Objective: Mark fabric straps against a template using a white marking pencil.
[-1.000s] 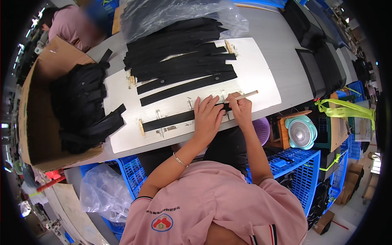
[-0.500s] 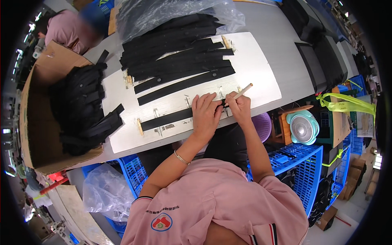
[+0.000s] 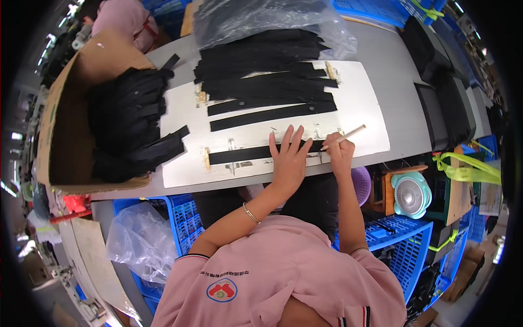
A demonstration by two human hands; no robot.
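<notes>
One long black strip (image 3: 239, 154) lies in the head view along the near part of a white board (image 3: 359, 106), which rests on a grey worktop (image 3: 381, 71). A small tan block (image 3: 207, 158) sits just beside the strip's left end.

The left hand (image 3: 290, 166) lies over the strip right of its middle, palm down with fingers spread, its grip loose and closed around nothing. A bracelet (image 3: 251, 213) circles that forearm. The right hand (image 3: 341, 150) has its grip closed on a light-coloured pencil (image 3: 354, 131), which slants up to the right. The pencil's lower tip is at the strip's right end; whether it touches the cloth is too small to tell.

Farther back on the board lies a heap of black strips (image 3: 261, 62), overlapping crosswise, with a crumpled clear plastic bag (image 3: 278, 19) behind it. To the left, an open cardboard box (image 3: 68, 114) lies on its side, more black strips (image 3: 128, 114) spilling from it towards the board. Black padded pieces (image 3: 455, 106) are at the worktop's right.

Below the right side are a purple basket (image 3: 360, 185), a turquoise fan (image 3: 412, 193) and a blue crate (image 3: 408, 245). At the upper left is a co-worker's pink sleeve (image 3: 122, 22).
</notes>
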